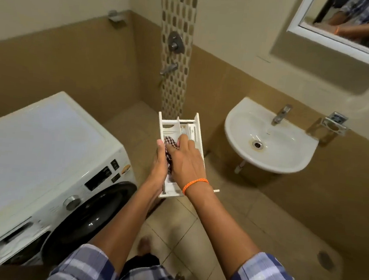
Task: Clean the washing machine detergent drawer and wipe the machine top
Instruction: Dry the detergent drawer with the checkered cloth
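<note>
Plaid blue-and-white shirt sleeves (83, 265) sit closest to the lens, both forearms reaching out over the tan tiled floor. At the left stands the white front-loading washing machine (44, 150) with its dark round door; a dark open slot at its lower-left corner looks like the drawer's empty housing. Its flat top shows bare, with no cloth on it. Just right of the machine, the left hand (160, 166) grips the side of the white plastic multi-compartment detergent drawer (180, 126), held in the air between the machine and the white wall-mounted washbasin (268, 136). The right hand (186, 160), an orange thread at its wrist, presses a checked dark-and-white cloth (170, 143) down into one compartment, fingers curled round the cloth.

Judging by this, the drawer is out and its wiping is under way; refitting it and wiping the machine top appear still to come.

Panel markings on the machine are too small to read; no brand is legible.
</note>
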